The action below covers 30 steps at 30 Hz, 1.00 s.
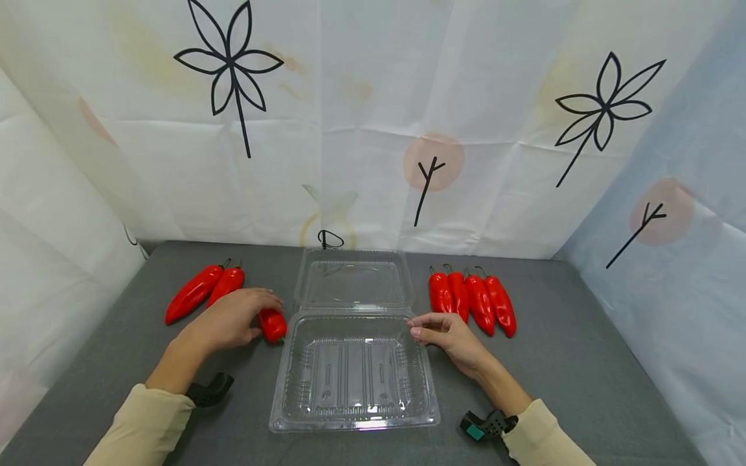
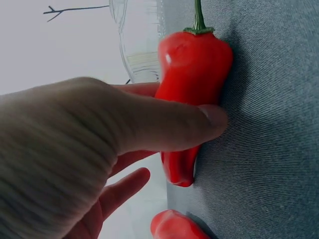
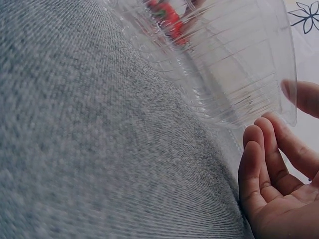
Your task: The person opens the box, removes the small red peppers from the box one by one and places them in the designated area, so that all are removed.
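My left hand grips a red pepper with a green stem, just left of the clear plastic container. In the left wrist view the thumb lies across the pepper's middle, and its stem end points away from the thumb. The pepper sits low, close over the grey tabletop. At the container's upper right corner, my right hand pinches the rim between thumb and fingers. The container stands open, its hinged lid lying back toward the wall. Nothing lies inside its tray.
Two more red peppers lie at the back left of the grey table. Several others lie side by side right of the lid. A patterned cloth hangs behind the table and along both sides.
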Each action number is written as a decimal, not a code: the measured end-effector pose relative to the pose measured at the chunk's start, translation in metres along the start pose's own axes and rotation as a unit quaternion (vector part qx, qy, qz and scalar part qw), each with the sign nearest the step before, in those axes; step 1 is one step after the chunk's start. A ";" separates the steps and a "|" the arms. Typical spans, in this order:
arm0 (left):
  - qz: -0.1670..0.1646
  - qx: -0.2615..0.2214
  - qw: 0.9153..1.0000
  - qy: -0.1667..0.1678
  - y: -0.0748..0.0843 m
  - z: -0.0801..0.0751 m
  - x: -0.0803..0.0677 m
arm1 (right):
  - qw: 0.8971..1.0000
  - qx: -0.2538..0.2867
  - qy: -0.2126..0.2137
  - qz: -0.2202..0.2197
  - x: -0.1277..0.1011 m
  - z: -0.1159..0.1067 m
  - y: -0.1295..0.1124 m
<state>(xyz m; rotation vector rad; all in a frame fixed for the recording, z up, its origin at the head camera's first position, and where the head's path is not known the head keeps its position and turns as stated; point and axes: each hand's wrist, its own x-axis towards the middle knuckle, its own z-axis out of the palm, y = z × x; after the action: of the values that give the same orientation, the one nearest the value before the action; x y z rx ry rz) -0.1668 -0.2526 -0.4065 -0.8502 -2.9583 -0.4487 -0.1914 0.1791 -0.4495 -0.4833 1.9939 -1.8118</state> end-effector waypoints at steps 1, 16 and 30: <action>-0.001 0.004 1.000 0.002 0.000 0.000 0.000 | 1.000 0.001 -0.001 -0.002 0.000 -0.001 0.000; -0.067 0.045 0.996 0.021 0.005 0.002 0.004 | 0.997 0.071 -0.018 -0.010 -0.001 -0.007 -0.004; -0.224 0.040 0.972 0.059 0.007 0.009 0.010 | 0.997 0.076 -0.017 -0.009 -0.001 -0.005 -0.005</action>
<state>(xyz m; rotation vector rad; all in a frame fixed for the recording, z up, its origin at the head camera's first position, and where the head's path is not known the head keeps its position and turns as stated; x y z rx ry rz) -0.1710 -0.2392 -0.4120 -0.1333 -3.0156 -0.3707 -0.1928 0.1834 -0.4442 -0.4817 1.8175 -1.9358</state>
